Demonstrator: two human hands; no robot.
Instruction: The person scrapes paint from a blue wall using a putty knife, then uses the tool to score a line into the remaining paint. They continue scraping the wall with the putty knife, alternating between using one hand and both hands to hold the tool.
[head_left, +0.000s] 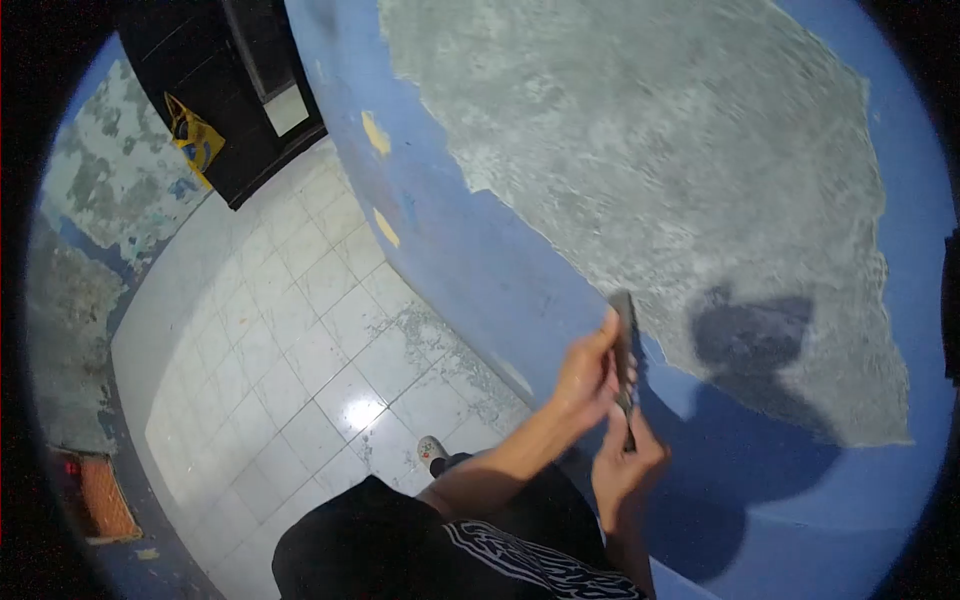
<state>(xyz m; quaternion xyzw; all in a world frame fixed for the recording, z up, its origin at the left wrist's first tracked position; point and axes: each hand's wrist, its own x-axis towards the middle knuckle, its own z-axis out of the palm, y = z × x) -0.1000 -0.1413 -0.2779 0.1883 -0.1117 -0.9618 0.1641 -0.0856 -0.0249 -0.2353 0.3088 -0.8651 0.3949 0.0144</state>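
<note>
While right hand (627, 465) grips tool (625, 322), left hand (586, 374) pinches.

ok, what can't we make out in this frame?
All in the head view:
- Flat tool: seen nearly edge-on, so face shape unclear; partly covered by the left hand, lower end mostly by the right hand.
- Yellow item: markings too small.
- Dark shape: cut off by right edge.

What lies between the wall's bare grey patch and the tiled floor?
A band of blue paint with pale yellowish spots, in the head view.
</note>
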